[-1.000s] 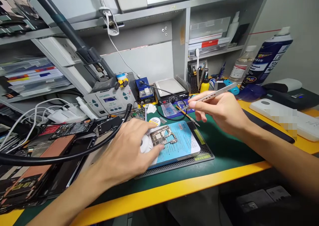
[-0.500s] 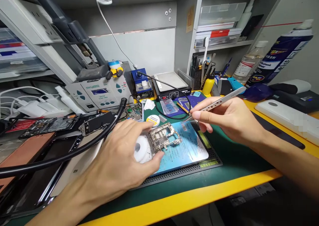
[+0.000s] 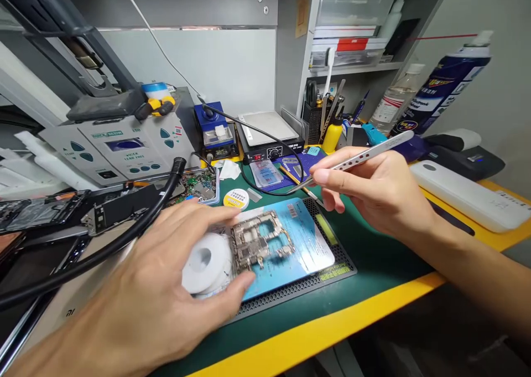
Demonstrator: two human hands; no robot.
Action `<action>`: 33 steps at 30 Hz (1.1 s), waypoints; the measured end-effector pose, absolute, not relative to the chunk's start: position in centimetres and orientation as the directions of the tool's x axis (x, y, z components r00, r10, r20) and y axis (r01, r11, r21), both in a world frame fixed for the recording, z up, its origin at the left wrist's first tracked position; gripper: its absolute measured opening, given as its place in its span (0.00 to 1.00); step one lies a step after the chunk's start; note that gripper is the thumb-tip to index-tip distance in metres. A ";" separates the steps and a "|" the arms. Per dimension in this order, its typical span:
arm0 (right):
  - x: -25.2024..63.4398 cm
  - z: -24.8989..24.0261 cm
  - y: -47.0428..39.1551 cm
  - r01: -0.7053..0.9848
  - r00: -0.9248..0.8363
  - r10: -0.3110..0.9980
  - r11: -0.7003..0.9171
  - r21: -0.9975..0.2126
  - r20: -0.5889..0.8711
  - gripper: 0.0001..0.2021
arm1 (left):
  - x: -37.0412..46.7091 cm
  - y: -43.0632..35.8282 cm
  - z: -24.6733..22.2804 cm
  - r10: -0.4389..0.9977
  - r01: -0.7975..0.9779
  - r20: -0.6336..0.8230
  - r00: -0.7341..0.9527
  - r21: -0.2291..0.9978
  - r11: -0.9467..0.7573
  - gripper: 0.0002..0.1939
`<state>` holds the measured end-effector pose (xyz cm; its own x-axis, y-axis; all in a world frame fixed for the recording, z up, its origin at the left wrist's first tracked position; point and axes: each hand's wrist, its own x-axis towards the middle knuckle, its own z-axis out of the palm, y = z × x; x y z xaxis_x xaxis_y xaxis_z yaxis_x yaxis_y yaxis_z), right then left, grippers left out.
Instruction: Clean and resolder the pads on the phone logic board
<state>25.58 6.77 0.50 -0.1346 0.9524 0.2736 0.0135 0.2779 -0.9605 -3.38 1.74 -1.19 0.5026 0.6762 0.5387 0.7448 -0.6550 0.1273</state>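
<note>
Tweezers (image 3: 360, 156) sit gripped between the fingers of the right hand (image 3: 375, 194), their tips above the blue case (image 3: 309, 236)'s far edge. Circuit board (image 3: 261, 238) lies on that case, beside a white spool (image 3: 204, 263). Left hand (image 3: 166, 283) curves around the spool, thumb and forefinger spread apart; whether they touch the board, I cannot tell.

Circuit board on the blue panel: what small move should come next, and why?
Probably the left hand should steady the circuit board at its edge: its thumb and index finger are spread beside it, and the right hand holds tweezers with their tips off the board.
</note>
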 end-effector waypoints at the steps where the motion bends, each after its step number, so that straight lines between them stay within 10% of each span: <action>1: 25.6 0.5 6.7 0.024 -0.136 0.951 0.283 -0.959 0.277 0.08 | -3.3 1.7 -1.1 0.672 0.738 0.534 0.513 0.124 -0.663 0.25; 33: 24.9 0.6 5.3 0.155 -0.412 0.911 0.033 -0.987 -0.034 0.15 | -3.1 1.2 -2.6 0.668 0.708 0.501 0.550 0.145 -0.691 0.21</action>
